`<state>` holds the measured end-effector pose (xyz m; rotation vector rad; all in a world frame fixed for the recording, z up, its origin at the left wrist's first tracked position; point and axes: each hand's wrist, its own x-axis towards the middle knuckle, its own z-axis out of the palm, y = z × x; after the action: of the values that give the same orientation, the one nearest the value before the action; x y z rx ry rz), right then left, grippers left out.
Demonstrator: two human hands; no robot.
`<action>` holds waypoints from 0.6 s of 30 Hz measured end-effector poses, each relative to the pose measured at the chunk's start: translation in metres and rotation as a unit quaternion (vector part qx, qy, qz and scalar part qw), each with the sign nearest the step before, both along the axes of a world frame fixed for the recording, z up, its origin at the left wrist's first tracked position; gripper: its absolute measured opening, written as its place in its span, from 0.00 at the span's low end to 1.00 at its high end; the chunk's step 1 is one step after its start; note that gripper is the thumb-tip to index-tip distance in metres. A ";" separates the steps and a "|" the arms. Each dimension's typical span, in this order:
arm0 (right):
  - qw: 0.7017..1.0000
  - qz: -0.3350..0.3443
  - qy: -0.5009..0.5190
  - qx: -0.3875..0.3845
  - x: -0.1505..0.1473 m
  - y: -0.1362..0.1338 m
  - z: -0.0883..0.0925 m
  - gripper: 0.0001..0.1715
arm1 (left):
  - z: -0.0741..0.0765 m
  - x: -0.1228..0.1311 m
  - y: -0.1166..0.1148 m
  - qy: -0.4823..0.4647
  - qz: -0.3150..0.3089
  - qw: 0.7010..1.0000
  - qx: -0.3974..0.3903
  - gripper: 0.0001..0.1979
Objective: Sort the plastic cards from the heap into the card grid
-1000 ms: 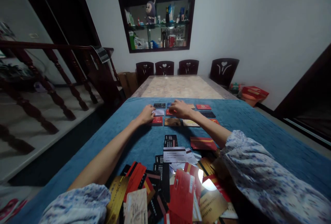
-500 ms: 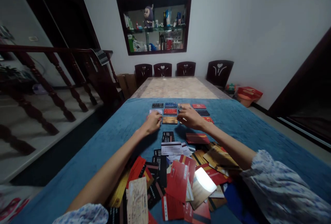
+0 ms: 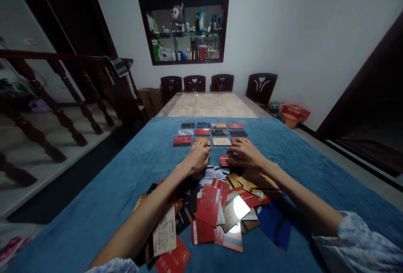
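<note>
Several cards lie in neat rows on a blue cloth (image 3: 126, 164). The nearest row has a red card (image 3: 182, 141) on the left, a gold card (image 3: 204, 140), a cream card (image 3: 221, 141) and another red card at the right end, partly hidden. My left hand (image 3: 198, 158) is over the near edge of the gold card, fingers bent and a little apart, with nothing visible in them. My right hand (image 3: 248, 154) hovers at a red card (image 3: 226, 161) below the rows, its fingers curved and apart. Whether its fingertips touch that card is hard to see.
A loose heap of overlapping cards (image 3: 209, 206) lies between my forearms. A blue card (image 3: 277, 224) is at its right. Beyond the cloth is the bare stone tabletop (image 3: 208, 105), with dark chairs (image 3: 222, 82) behind. A railing (image 3: 47, 84) stands to the left.
Both hands have drawn back toward me from the rows, the left also moving rightward. Cards in the near row are now uncovered. The view has shifted slightly.
</note>
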<state>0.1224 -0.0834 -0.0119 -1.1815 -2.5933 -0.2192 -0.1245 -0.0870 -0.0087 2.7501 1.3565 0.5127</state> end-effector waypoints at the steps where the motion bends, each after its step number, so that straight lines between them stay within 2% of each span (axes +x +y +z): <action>1: 1.000 -0.002 0.000 -0.006 0.003 -0.002 -0.001 0.13 | 0.000 0.004 -0.003 0.006 -0.004 1.000 -0.003 0.11; 10: 0.998 -0.036 0.012 -0.043 0.024 -0.022 -0.008 0.18 | -0.001 0.040 -0.020 0.060 -0.045 0.997 -0.022 0.09; 18: 0.996 -0.032 -0.021 -0.086 0.025 -0.021 -0.005 0.16 | -0.004 0.049 -0.025 0.067 -0.052 0.995 -0.059 0.08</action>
<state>0.1473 -0.1047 -0.0172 -1.3326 -2.6568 -0.0343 -0.0754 -0.1117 -0.0125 2.7826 1.2154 0.2370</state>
